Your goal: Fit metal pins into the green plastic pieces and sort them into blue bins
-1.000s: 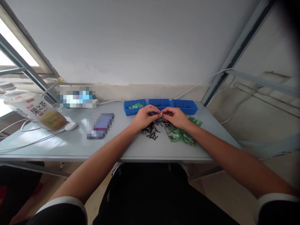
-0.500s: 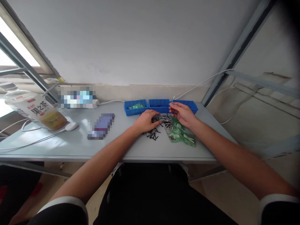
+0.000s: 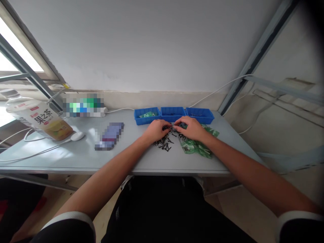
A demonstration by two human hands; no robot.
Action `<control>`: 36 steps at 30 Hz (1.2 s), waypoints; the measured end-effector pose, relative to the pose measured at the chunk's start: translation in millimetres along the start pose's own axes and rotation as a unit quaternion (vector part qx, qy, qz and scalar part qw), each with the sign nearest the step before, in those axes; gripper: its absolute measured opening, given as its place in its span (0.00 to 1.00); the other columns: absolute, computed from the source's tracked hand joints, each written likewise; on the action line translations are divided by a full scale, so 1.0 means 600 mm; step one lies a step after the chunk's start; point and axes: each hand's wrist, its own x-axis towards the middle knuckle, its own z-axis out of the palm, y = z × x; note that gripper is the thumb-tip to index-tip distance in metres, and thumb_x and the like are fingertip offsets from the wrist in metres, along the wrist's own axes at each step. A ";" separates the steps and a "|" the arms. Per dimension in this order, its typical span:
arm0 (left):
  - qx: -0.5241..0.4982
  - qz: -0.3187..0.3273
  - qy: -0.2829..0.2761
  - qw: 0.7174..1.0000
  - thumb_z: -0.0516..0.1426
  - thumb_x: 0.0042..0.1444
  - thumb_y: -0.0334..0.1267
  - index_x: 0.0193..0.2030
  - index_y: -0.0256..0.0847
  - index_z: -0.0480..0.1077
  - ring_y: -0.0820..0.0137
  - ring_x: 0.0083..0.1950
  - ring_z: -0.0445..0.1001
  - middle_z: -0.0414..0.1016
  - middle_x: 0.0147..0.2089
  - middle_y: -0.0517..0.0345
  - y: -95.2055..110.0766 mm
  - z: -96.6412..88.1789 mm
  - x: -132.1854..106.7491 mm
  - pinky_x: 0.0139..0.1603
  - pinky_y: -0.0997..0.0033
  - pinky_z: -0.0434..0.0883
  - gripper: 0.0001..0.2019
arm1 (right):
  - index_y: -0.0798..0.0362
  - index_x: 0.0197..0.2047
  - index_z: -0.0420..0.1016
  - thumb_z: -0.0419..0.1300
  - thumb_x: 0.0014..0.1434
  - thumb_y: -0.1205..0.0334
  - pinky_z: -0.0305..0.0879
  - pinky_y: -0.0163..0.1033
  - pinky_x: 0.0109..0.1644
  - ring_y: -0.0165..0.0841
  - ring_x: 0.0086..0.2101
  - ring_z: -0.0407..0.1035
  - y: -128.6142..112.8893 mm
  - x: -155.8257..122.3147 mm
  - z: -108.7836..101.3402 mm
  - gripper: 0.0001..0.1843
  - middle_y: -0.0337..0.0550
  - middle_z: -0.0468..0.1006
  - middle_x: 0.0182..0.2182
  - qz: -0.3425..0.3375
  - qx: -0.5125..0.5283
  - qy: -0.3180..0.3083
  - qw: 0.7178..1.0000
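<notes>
My left hand (image 3: 156, 131) bends over a loose pile of dark and silver screws (image 3: 162, 144), thumb and fingertips drawn close together at its far side. Almost touching those fingertips, my right hand (image 3: 191, 128) reaches in from the other side with its thumb and forefinger nearly meeting. Whatever either hand pinches there is too small to make out. Under and beside my right hand lies a green plastic bag (image 3: 197, 148) with pale, slim pieces showing through.
Behind the pile stand a left blue bin (image 3: 147, 120) with green-and-white contents, a middle blue bin (image 3: 173, 118) with a few dark pieces, and a right blue bin (image 3: 201, 119) with slim metal pieces. A blurred flat object (image 3: 110, 136), bottle (image 3: 40, 116) and white cable (image 3: 48, 151) lie leftward.
My right hand has come down and left from in front of the bins, and the slim metal piece it held up no longer shows. My left fingers have curled in more.
</notes>
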 end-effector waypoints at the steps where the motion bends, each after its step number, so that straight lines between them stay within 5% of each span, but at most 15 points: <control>1: 0.000 -0.001 0.003 1.000 0.61 0.62 0.35 0.53 0.44 0.83 0.59 0.53 0.83 0.87 0.51 0.55 -0.001 0.001 0.000 0.60 0.61 0.77 0.14 | 0.48 0.50 0.85 0.69 0.63 0.50 0.71 0.52 0.58 0.48 0.52 0.76 0.001 -0.002 0.003 0.15 0.49 0.86 0.50 -0.024 -0.039 -0.023 0.999; 4: -0.007 -0.002 0.009 1.000 0.61 0.61 0.34 0.49 0.43 0.84 0.59 0.52 0.83 0.87 0.48 0.57 -0.001 0.002 0.001 0.59 0.61 0.77 0.12 | 0.47 0.59 0.82 0.71 0.61 0.47 0.68 0.57 0.63 0.52 0.59 0.73 0.011 -0.003 0.010 0.25 0.50 0.82 0.58 -0.042 -0.091 -0.084 0.991; 7: -0.014 0.005 0.016 1.000 0.60 0.61 0.33 0.46 0.44 0.83 0.61 0.50 0.84 0.87 0.46 0.58 -0.001 0.002 0.002 0.58 0.62 0.77 0.11 | 0.46 0.55 0.84 0.70 0.63 0.53 0.69 0.55 0.60 0.51 0.56 0.74 0.025 0.000 0.012 0.18 0.49 0.84 0.55 -0.058 -0.096 -0.093 0.989; 10: -0.015 0.008 0.029 0.999 0.60 0.61 0.33 0.46 0.44 0.83 0.60 0.50 0.83 0.87 0.46 0.58 -0.001 0.002 0.002 0.58 0.60 0.77 0.11 | 0.45 0.48 0.86 0.69 0.63 0.62 0.70 0.52 0.56 0.48 0.49 0.76 0.035 0.004 0.014 0.10 0.46 0.87 0.45 -0.080 -0.090 -0.076 0.990; 17: -0.027 0.006 0.034 0.999 0.60 0.61 0.32 0.46 0.45 0.82 0.60 0.51 0.83 0.87 0.47 0.57 0.004 -0.001 -0.001 0.59 0.60 0.77 0.11 | 0.43 0.42 0.88 0.69 0.60 0.66 0.73 0.46 0.51 0.43 0.43 0.79 0.036 0.005 0.015 0.09 0.41 0.88 0.40 -0.062 -0.054 -0.026 0.996; 26: -0.028 0.006 0.046 0.999 0.59 0.62 0.32 0.51 0.43 0.81 0.60 0.52 0.83 0.86 0.49 0.55 0.007 -0.003 -0.001 0.60 0.59 0.76 0.13 | 0.44 0.43 0.89 0.67 0.64 0.60 0.74 0.47 0.51 0.42 0.41 0.81 0.021 0.006 0.006 0.07 0.42 0.89 0.42 -0.014 -0.041 0.039 0.998; 33: -0.033 -0.004 0.054 0.998 0.60 0.66 0.44 0.56 0.44 0.81 0.56 0.56 0.82 0.87 0.52 0.54 0.012 -0.003 -0.002 0.63 0.56 0.75 0.16 | 0.45 0.43 0.88 0.69 0.63 0.56 0.77 0.46 0.47 0.42 0.38 0.80 -0.004 0.001 0.001 0.07 0.42 0.88 0.40 -0.002 0.069 0.099 0.993; 36: -0.073 -0.019 0.041 0.996 0.57 0.67 0.40 0.60 0.44 0.80 0.58 0.53 0.85 0.88 0.49 0.55 0.014 -0.003 -0.003 0.61 0.59 0.77 0.17 | 0.45 0.46 0.86 0.68 0.64 0.57 0.78 0.47 0.50 0.42 0.40 0.81 -0.011 -0.002 0.003 0.08 0.43 0.88 0.41 -0.025 0.070 0.094 0.993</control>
